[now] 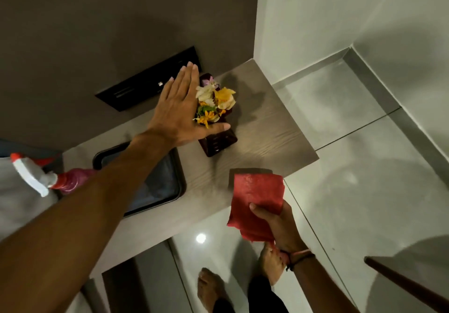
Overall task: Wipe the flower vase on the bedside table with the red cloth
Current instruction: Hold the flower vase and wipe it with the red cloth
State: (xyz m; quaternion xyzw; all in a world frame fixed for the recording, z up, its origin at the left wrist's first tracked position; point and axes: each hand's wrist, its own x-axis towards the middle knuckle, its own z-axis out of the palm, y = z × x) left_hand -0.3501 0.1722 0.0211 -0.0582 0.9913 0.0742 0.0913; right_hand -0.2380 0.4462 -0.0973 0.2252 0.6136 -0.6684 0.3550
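A dark reddish-brown square vase (pixel 218 142) stands on the wood-grain bedside table (pixel 267 130), holding white, yellow and orange flowers (pixel 215 103). My left hand (pixel 179 113) is stretched out flat beside the flowers, fingers apart, thumb across the front just above the vase's body; it grips nothing. My right hand (pixel 279 225) hangs below the table's front edge and holds the red cloth (pixel 257 201), which fans upward over the table's edge.
A black tray (pixel 175 191) lies on the table under my left forearm. A spray bottle (pixel 48 179) with pink liquid sits at the left. A black switch panel (pixel 136 86) is on the wall behind. A dark wooden edge (pixel 401 283) juts in at lower right. My bare feet stand on glossy floor tiles.
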